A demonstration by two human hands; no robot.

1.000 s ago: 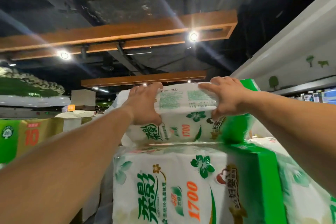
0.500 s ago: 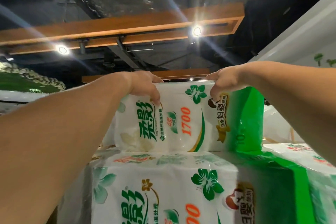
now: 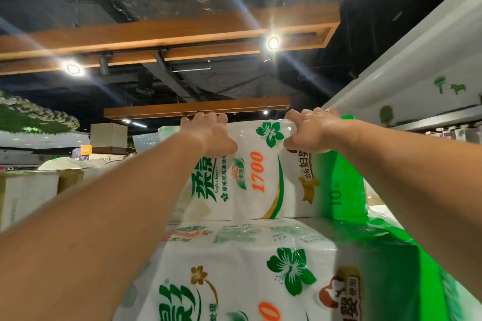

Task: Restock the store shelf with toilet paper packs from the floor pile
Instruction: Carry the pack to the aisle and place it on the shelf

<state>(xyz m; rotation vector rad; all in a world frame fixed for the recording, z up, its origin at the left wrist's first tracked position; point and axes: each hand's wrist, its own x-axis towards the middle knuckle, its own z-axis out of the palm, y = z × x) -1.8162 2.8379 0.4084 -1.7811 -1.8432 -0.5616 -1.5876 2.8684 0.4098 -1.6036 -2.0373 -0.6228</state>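
From the head camera, the left hand [image 3: 211, 135] and right hand [image 3: 311, 130] each gripped the top edge of the upper toilet paper pack [image 3: 263, 177], fingers curled over it, thumbs in front. It stood upright on the lower pack [image 3: 260, 268].

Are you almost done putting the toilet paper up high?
Some is done: one pack already sits underneath. Right now the left hand and right hand grip the top edge of the upper pack, standing on it. The floor pile is out of view, so what's left is unknown.
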